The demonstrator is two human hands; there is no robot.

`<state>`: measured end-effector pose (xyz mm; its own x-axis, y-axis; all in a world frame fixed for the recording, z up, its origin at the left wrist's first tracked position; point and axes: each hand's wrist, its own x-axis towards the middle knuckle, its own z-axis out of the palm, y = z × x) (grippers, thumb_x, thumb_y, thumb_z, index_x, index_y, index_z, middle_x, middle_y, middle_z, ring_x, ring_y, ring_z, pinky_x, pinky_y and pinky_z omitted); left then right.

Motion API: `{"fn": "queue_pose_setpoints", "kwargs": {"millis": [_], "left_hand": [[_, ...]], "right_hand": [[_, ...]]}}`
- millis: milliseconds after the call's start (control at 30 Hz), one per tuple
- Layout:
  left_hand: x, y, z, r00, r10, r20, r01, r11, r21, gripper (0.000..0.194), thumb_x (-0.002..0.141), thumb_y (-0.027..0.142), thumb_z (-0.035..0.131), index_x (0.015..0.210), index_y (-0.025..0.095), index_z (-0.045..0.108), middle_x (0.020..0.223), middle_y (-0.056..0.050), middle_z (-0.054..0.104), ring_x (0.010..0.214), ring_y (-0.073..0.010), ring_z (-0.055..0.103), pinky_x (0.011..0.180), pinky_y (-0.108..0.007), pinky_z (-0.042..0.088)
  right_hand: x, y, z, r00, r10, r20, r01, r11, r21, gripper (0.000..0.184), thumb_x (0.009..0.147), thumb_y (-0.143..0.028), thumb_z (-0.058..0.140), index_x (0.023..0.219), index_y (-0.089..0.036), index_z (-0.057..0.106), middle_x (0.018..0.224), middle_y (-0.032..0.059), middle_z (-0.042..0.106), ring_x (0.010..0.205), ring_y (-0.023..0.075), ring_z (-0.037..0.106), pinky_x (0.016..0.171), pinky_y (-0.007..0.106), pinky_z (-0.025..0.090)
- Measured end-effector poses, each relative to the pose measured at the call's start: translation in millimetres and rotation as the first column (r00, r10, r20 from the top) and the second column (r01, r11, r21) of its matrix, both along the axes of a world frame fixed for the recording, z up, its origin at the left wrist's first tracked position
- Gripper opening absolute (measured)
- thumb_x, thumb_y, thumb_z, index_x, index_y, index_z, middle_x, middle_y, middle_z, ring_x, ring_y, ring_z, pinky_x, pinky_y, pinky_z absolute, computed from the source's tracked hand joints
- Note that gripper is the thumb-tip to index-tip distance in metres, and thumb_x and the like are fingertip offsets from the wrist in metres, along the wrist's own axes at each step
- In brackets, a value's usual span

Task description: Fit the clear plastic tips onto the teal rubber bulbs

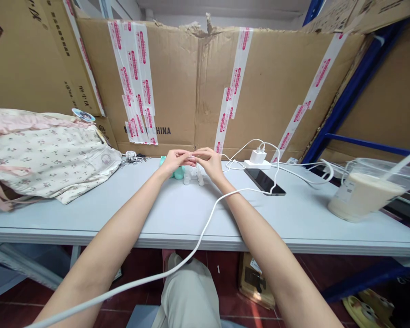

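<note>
Both hands meet over the back half of the grey tabletop (109, 214). My left hand (176, 160) is closed, thumb and fingertips pinched together towards the right. Against it comes my right hand (209, 161), its fingers also closed in a pinch. Whatever lies between the fingertips is too small to make out. Just below them stand small translucent white pieces (201, 176), like little bottles. Partly hidden by my left hand are teal pieces (179, 172) that look like small bottles.
A white cable (205, 228) crosses in front of my right forearm. At right lie a phone (264, 181), a charger on a power strip (258, 158) and a tilted-looking drink cup (365, 191). A floral bag (51, 155) and keys (134, 158) are at left. Cardboard (174, 86) walls the back.
</note>
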<state>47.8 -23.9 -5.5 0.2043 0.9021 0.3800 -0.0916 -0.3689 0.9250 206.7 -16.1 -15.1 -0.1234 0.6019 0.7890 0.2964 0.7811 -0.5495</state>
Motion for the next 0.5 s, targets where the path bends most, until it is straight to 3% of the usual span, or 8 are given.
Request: {"fn": "queue_pose_setpoints", "kwargs": {"millis": [233, 500], "left_hand": [[-0.4, 0.9, -0.2, 0.994, -0.111, 0.01, 0.111, 0.993, -0.025, 0.044, 0.068, 0.048, 0.072, 0.09, 0.01, 0.067, 0.081, -0.008, 0.071, 0.073, -0.0173, 0.069, 0.086, -0.034, 0.053], [-4.1, -1.4, 1.9, 0.999, 0.046, -0.022, -0.045, 0.999, 0.016, 0.044, 0.06, 0.041, 0.078, 0.089, 0.009, 0.069, 0.074, -0.006, 0.071, 0.061, -0.015, 0.066, 0.073, -0.032, 0.054]], "right_hand": [[1.9, 0.1, 0.3, 0.999, -0.029, 0.045, 0.03, 1.0, -0.005, 0.017, 0.075, -0.033, 0.069, 0.087, -0.022, 0.074, 0.094, 0.0046, 0.07, 0.089, 0.0166, 0.064, 0.078, 0.029, 0.05], [0.6, -0.9, 1.1, 0.996, -0.01, 0.09, 0.003, 0.997, 0.076, 0.018, 0.076, -0.032, 0.069, 0.09, -0.023, 0.073, 0.098, 0.0047, 0.071, 0.096, 0.0181, 0.063, 0.083, 0.032, 0.049]]}}
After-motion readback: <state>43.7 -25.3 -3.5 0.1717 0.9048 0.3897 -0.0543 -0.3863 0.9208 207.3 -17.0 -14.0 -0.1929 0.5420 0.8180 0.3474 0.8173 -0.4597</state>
